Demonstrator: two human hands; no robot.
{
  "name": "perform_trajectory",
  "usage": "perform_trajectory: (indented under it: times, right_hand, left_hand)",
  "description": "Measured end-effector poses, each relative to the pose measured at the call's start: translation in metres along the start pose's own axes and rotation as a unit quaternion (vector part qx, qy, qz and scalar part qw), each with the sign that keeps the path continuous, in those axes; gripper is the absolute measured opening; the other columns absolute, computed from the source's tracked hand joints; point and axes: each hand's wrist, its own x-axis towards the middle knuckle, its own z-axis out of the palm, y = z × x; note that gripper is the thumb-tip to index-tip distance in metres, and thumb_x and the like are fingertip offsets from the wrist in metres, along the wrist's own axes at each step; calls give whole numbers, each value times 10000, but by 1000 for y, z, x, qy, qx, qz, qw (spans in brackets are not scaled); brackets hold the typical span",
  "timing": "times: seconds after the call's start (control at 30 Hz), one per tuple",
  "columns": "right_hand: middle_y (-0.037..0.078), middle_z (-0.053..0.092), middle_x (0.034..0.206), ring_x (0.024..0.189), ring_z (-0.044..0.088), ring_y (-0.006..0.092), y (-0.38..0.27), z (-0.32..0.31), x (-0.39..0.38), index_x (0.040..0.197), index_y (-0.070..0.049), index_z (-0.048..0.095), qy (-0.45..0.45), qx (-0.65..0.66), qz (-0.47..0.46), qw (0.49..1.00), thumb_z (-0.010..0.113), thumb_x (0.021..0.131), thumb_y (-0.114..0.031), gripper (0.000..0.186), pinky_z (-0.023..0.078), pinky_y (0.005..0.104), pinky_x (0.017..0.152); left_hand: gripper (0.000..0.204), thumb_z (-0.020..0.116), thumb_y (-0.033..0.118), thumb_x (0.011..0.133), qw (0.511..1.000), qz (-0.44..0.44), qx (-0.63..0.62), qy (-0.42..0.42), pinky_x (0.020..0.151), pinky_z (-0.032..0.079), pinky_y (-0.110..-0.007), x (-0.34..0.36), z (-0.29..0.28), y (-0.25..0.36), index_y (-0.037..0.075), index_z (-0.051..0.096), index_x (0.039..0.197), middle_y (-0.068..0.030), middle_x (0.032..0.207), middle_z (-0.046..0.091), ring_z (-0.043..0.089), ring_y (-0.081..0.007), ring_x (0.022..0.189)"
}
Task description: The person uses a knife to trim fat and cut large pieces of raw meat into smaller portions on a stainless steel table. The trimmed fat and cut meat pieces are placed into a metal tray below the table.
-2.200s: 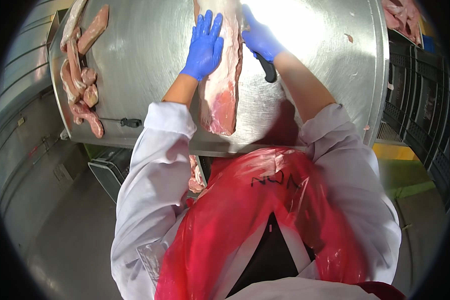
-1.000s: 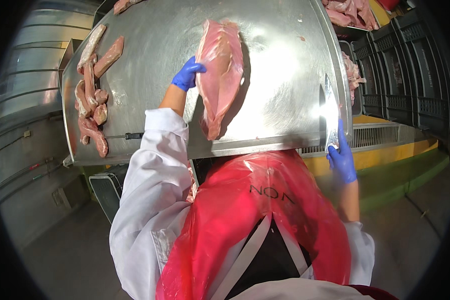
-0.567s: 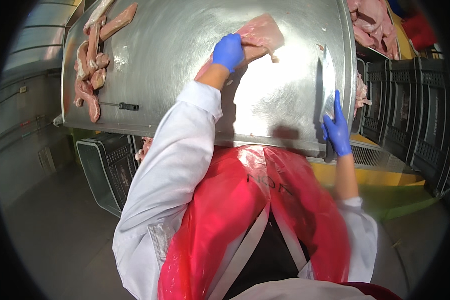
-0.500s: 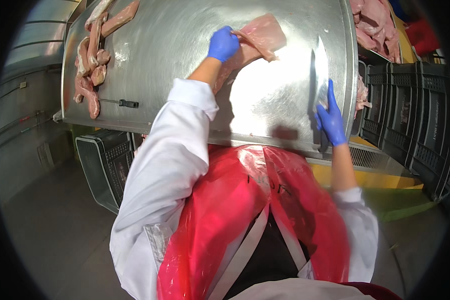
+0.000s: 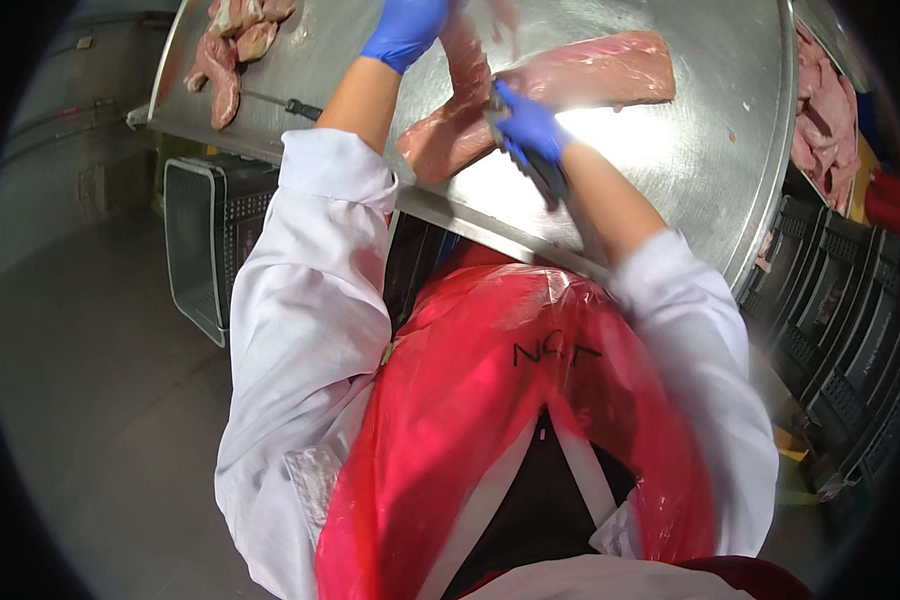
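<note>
My left hand (image 5: 405, 30), blue-gloved, is at the top centre, closed on a strip of pink meat (image 5: 466, 60) that lifts up from a long piece of meat (image 5: 620, 70) lying diagonally across the steel table (image 5: 720, 200). Just below and right of the strip, my right hand (image 5: 530, 125) grips a dark-handled knife (image 5: 552, 188) against the long piece; blur and fingers hide most of the blade. Left of these lie a heap of meat pieces (image 5: 225, 75) and a thin black-handled tool (image 5: 304, 110).
A tray of pink meat (image 5: 822, 120) sits at the right, near a red object (image 5: 886, 200). Dark plastic crates (image 5: 830, 300) stand below it. An open grey crate (image 5: 195, 230) stands under the table's left front edge. The steel table's curved rims bound the work surface.
My right hand with the knife has swung from the table's right side to the meat in the middle. My left hand has moved up, raising a strip. The view has shifted.
</note>
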Motion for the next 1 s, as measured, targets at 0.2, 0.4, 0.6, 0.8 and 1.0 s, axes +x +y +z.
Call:
perform_trajectory:
  times: [0.2,0.4,0.6,0.8,1.0]
  right_hand:
    - [141,631,762,583,600,194,6,60,-57,1640,-192,145,27,-30,-11,999,502,939,-126,790,529,345,560]
    - [279,694,927,821,704,357,-3,112,-59,1635,-193,134,-9,-198,-21,980,507,943,-191,786,550,429,796]
    - [321,688,945,800,713,403,16,149,3,1627,-145,111,106,-314,-99,938,484,952,-188,771,561,455,750]
    - [166,676,844,572,630,216,-29,174,-70,1635,-183,131,-114,-247,-19,962,445,923,-81,784,553,348,588]
    - [105,701,1055,707,653,159,42,60,-100,1628,-213,218,129,-148,-70,978,553,945,-128,766,562,321,697]
  left_hand:
    - [184,481,88,964,996,61,-53,-32,591,425,-257,-17,-18,56,38,658,954,-8,755,585,517,-98,647]
    - [166,508,102,986,985,134,-107,-3,596,411,-236,-43,-96,75,37,659,965,4,760,587,524,-100,657]
    - [231,551,150,1020,941,168,-290,43,684,490,-270,-107,-123,154,5,678,1146,-40,928,672,599,-132,780]
    - [329,505,45,944,970,215,-105,54,980,519,-408,-212,-343,157,-86,566,1239,-192,1268,600,606,-302,1179]
    - [211,593,234,992,924,-3,-42,380,880,486,-390,-321,-364,157,44,563,905,-57,906,566,563,-174,853]
